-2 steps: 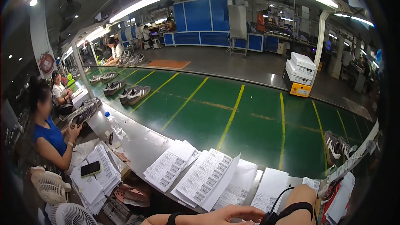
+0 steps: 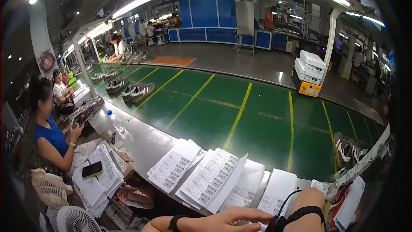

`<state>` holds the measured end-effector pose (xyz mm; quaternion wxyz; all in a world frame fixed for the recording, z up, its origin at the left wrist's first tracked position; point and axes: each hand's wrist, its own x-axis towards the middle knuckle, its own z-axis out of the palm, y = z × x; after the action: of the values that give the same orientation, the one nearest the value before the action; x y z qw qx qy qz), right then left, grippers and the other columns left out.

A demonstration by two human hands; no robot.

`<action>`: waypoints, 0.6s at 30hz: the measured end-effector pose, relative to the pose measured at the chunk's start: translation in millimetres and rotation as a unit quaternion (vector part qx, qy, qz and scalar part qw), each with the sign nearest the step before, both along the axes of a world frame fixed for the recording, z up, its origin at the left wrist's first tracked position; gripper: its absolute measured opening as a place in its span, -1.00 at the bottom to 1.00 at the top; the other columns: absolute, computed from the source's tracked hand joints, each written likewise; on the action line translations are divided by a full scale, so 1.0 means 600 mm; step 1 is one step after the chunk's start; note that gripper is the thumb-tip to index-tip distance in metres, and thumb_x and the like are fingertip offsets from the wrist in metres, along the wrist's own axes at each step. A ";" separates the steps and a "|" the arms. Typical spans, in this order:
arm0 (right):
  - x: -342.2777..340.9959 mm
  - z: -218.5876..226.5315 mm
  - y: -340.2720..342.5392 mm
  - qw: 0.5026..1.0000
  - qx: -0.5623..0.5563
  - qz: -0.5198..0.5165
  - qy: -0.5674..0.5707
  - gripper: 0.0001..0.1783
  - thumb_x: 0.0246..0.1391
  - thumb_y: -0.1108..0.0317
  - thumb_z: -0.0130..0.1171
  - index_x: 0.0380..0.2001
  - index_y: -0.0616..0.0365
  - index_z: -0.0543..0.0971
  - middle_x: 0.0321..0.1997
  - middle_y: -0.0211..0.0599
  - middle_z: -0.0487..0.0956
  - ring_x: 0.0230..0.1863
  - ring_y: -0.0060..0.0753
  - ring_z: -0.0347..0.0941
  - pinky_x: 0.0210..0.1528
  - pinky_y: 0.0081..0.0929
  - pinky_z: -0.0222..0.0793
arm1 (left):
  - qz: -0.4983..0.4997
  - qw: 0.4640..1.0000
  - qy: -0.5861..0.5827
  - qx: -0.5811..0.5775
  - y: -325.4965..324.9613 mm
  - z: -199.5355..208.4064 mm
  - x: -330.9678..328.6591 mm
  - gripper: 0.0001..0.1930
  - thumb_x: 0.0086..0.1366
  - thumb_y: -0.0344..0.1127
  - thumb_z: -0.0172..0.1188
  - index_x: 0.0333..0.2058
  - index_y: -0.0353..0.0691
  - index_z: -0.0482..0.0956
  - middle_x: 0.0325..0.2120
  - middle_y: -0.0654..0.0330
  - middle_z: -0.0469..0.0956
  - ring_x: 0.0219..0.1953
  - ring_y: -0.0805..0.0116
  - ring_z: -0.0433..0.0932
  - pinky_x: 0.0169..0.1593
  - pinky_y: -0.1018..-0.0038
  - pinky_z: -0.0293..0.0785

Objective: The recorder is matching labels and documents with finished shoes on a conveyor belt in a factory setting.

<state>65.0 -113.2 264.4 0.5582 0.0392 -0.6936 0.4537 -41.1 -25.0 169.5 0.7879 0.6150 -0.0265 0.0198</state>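
Note:
My left hand (image 2: 234,220) reaches in from the lower edge, a black band round its wrist. Its fingers stretch to the right, with fingertips at a small black device (image 2: 281,223). That device sits beside a black strap (image 2: 307,212) round my bent right arm, and a thin black cable rises from it. Of my right hand (image 2: 312,196), only a rounded, bent part seems to show; its fingers are hidden. Just beyond my hands lie printed label sheets (image 2: 210,174) in stacks, with another paper stack (image 2: 279,189) nearest my right arm.
A green conveyor (image 2: 206,116) with yellow lines carries several sneakers (image 2: 138,93), plus a pair (image 2: 343,148) at right. Shoe boxes (image 2: 309,71) stand beyond. At left, a co-worker in blue (image 2: 51,137) handles a shoe near a water bottle (image 2: 116,122), phone (image 2: 92,169) and fans (image 2: 74,220).
My left hand sits slightly higher, its fingers still at the black device. The surroundings have shifted up slightly in view.

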 end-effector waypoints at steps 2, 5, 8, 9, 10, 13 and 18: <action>0.000 0.000 -0.004 1.000 -0.014 -0.007 -0.002 -0.45 0.22 0.13 0.17 0.14 0.30 0.41 0.00 0.01 0.56 -0.03 -0.18 0.56 0.06 -0.25 0.39 | 0.040 0.996 -0.075 0.040 0.011 0.029 -0.013 -0.59 0.45 -0.24 0.02 0.15 -0.37 0.44 -0.02 0.08 0.56 0.00 0.42 0.50 0.04 0.43 0.44; 0.017 -0.012 -0.010 0.999 -0.030 -0.013 0.008 -0.47 0.22 0.15 0.17 0.13 0.28 0.42 0.02 -0.01 0.56 -0.02 -0.19 0.55 0.08 -0.25 0.37 | 0.212 0.898 -0.329 0.202 0.025 0.068 -0.017 -0.47 0.50 -0.04 -0.18 0.10 -0.41 0.47 0.05 -0.28 0.47 0.13 -0.14 0.45 0.17 0.12 0.32; 0.011 -0.013 -0.016 0.999 -0.036 -0.001 0.019 -0.49 0.21 0.17 0.17 0.13 0.26 0.43 0.03 -0.04 0.56 0.00 -0.20 0.55 0.10 -0.24 0.34 | 0.325 0.803 -0.478 0.144 -0.016 0.107 -0.051 -0.50 0.50 0.03 -0.23 0.16 -0.17 0.44 0.05 -0.23 0.48 0.18 -0.23 0.36 0.24 -0.09 0.19; 0.011 -0.015 -0.016 0.999 -0.039 0.000 0.022 -0.49 0.21 0.18 0.17 0.13 0.26 0.44 0.04 -0.05 0.56 0.01 -0.21 0.55 0.11 -0.23 0.34 | 0.330 0.740 -0.573 0.122 -0.027 0.104 -0.036 -0.59 0.50 -0.04 -0.16 0.13 -0.09 0.47 0.06 -0.03 0.52 0.26 -0.16 0.26 0.32 -0.04 0.04; 0.023 -0.018 -0.015 0.999 -0.046 -0.010 0.026 -0.50 0.21 0.19 0.17 0.13 0.25 0.44 0.04 -0.05 0.56 0.01 -0.21 0.55 0.12 -0.23 0.33 | 0.471 0.785 -0.401 0.037 -0.105 0.158 -0.048 -0.68 0.47 -0.15 -0.07 0.09 0.01 0.52 0.03 0.16 0.56 0.31 0.17 0.22 0.39 0.11 -0.09; 0.011 -0.010 -0.017 0.998 -0.037 0.030 0.038 -0.52 0.21 0.21 0.17 0.12 0.23 0.45 0.06 -0.08 0.56 0.03 -0.22 0.54 0.14 -0.22 0.31 | 0.491 0.686 -0.514 -0.156 -0.191 0.191 -0.030 -0.72 0.45 -0.22 -0.03 0.05 -0.01 0.54 -0.04 0.23 0.61 0.26 0.53 0.25 0.39 0.31 -0.03; 0.017 -0.014 -0.010 0.997 -0.035 0.053 0.048 -0.54 0.20 0.25 0.18 0.12 0.20 0.48 0.08 -0.12 0.56 0.05 -0.24 0.54 0.17 -0.21 0.27 | 0.556 0.478 -0.551 -0.399 -0.249 0.226 0.010 -0.73 0.44 -0.28 -0.05 0.00 -0.22 0.52 -0.07 0.14 0.61 0.02 0.53 0.49 0.24 0.56 0.25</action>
<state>75.4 -119.0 256.2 0.5674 0.0780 -0.6462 0.5044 -35.0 -174.5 304.9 0.5961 -0.0164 -0.0968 0.7969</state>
